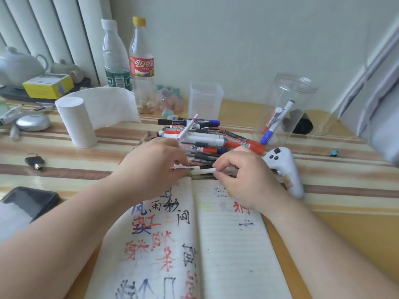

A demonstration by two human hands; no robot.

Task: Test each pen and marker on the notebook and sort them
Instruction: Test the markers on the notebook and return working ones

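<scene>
Pen: we see a white pen (pixel 202 171) lying crosswise at the notebook's (pixel 228 244) top edge, bridging both hands.
Left hand (pixel 151 167): fingers curled round its left end.
Right hand (pixel 244 178): fingertips pinch its right part.
Pile (pixel 205 137): just behind.

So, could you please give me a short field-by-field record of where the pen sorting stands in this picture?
notebook: open lined paper notebook, characters in red, blue, black
hands: left hand and right hand both grip one slim white pen at its top edge
pile: mixed pile of pens and markers behind the hands
containers: clear round plastic jar holds two markers; clear square plastic cup looks empty
</scene>
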